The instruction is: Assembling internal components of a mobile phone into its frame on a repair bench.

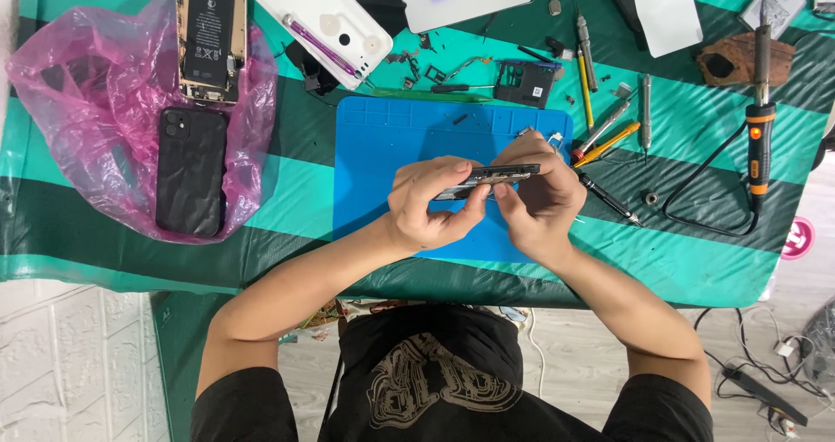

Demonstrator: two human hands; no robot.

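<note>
Phone frame, a dark, narrow chassis seen edge-on, sits at the centre of the frame, raised clear of the blue work mat and gripped from both ends. The left hand clasps the lower-left end, thumb and fingers pinched around the edge, apparently to keep the part from twisting. The right hand closes over the right end, fingertips curled onto the upper edge, which brings the thin side toward the camera for close inspection. Whether a small tool is between the right fingers cannot be told.

Holding the part above the mat means that any loosened piece would likely drop onto the blue surface rather than onto the striped green table cover.

Surrounding items are arranged within arm's reach:
- Precision screwdrivers and tweezers lie fanned just right of the mat, handles pointing toward the right hand.
- A soldering iron rests at the far right, well apart from the hands, cord looping beside it.
- Small brackets and screws are scattered above the mat.
- A black phone lies on a pink plastic bag at the left, with an opened phone showing its battery above it.
- A white back cover with a purple tool on it lies at the upper centre.
</note>
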